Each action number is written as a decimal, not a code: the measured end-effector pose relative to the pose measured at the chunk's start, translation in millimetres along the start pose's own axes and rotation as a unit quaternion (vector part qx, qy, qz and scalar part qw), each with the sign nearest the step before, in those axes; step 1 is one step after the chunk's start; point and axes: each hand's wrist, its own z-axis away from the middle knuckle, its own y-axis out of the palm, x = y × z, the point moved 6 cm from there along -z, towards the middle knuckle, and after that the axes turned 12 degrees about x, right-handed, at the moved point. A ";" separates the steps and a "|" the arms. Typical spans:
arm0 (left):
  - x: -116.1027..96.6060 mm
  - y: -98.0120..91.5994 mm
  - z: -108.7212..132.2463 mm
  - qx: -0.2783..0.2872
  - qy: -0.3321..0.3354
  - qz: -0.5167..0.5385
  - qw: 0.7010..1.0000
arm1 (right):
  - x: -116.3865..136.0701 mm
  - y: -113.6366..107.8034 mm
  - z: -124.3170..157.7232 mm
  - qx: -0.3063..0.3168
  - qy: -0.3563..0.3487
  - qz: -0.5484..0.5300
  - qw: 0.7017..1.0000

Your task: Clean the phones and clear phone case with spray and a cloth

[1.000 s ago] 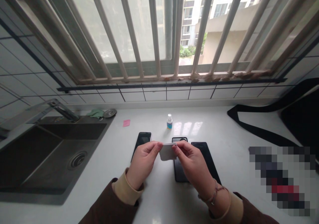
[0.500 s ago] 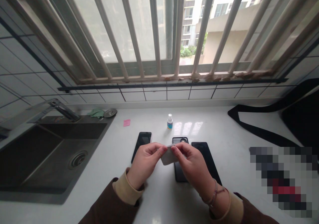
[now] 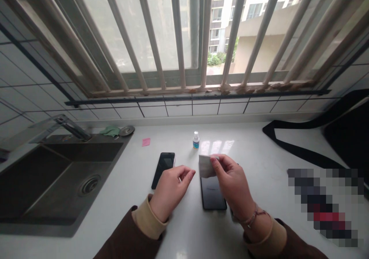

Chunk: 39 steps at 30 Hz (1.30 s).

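My right hand (image 3: 235, 180) pinches a small, thin grey cloth (image 3: 207, 166) between thumb and fingers, its free part hanging to the left. Below the cloth lies a dark smartphone (image 3: 213, 195), its upper end covered by the cloth and the hand. My left hand (image 3: 171, 188) is apart from the cloth, thumb and forefinger pressed together with nothing visible between them. Just behind the left hand, a second black phone (image 3: 164, 166) rests on the counter, partly hidden by that hand. A flat black device to the right is almost wholly covered by my right hand.
A small white bottle with a blue label (image 3: 196, 140) stands upright on the white counter (image 3: 184, 232). Left of it lies a pink sticky note (image 3: 146, 141). A sink (image 3: 83, 151) with a faucet (image 3: 75, 128) is at left; a black strap (image 3: 288, 147) lies at right.
Both hands held the grey cloth before. The left hand has let go, and the right hand has moved slightly right with the cloth, covering the flat black device.
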 end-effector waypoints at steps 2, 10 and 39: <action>-5.9 7.2 -1.0 0.004 -0.012 -0.123 0.992 | -1.3 -5.6 0.6 -0.031 -0.004 -0.005 0.999; -21.2 48.2 -9.4 0.027 -0.056 -0.313 0.948 | -36.4 9.8 -6.1 -0.005 0.075 -0.243 0.967; -18.8 70.7 -12.8 0.098 -0.100 0.741 0.656 | -30.4 25.3 3.0 0.075 0.132 -0.203 0.967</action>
